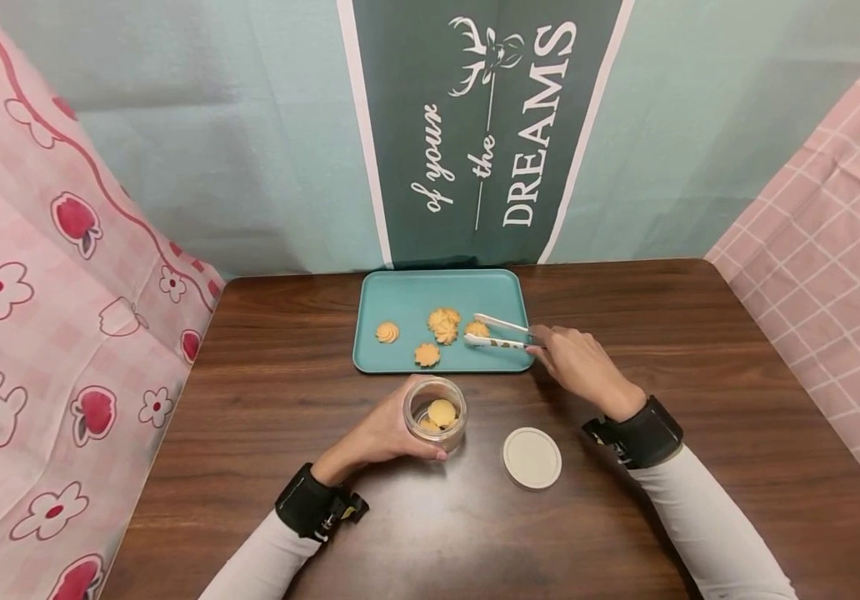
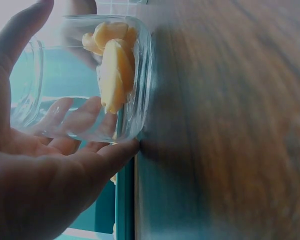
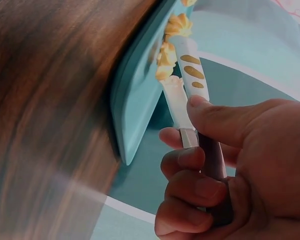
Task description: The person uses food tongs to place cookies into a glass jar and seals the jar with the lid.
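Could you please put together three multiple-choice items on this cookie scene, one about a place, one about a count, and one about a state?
1. Where does the white lid lie?
A. On the jar
B. On the table, right of the jar
C. On the tray

2. How many cookies lie on the teal tray?
A. Two
B. Four
C. Seven

3. What is the state of the glass jar?
A. Open, with cookies inside
B. Closed and empty
C. Tipped on its side

Answers:
1. B, since the lid rests flat on the wooden table, apart from the jar.
2. B, since the head view shows one at the left, two close together in the middle (one large, one in front), and one between the tips of the tongs.
3. A, since the jar stands upright without its lid in the left hand, while the right hand grips the tongs.
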Available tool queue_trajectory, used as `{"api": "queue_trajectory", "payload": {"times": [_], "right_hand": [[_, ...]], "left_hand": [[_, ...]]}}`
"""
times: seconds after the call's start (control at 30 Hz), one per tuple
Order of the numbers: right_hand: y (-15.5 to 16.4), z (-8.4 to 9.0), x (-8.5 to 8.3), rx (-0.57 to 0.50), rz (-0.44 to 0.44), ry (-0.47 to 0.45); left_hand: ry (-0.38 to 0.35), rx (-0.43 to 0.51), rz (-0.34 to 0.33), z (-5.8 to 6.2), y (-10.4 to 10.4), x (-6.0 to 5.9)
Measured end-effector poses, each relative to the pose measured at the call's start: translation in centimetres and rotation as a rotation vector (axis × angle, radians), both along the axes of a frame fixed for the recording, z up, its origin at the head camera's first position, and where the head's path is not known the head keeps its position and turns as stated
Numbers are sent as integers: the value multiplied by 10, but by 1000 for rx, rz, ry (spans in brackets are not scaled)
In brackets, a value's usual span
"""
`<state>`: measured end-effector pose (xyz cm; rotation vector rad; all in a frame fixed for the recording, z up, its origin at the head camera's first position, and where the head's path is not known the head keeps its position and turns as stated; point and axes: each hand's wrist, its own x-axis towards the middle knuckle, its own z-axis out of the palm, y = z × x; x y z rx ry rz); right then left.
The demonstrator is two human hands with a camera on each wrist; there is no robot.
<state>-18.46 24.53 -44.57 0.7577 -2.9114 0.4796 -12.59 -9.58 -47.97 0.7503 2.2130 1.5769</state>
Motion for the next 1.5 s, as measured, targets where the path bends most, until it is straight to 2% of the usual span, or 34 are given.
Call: {"api": "queue_trajectory", "payload": {"times": [0.2,0.57,1.5], "right_hand": [[-1,7,5,0,-4,-5],[-3,20,16,-11,-14,71],[-15,48,41,-42,16,168]], "left_hand": [[-7,15,-1,0,0,0],[4,8,-3,2,0,0],[0,-6,8,1,1,-1]]}}
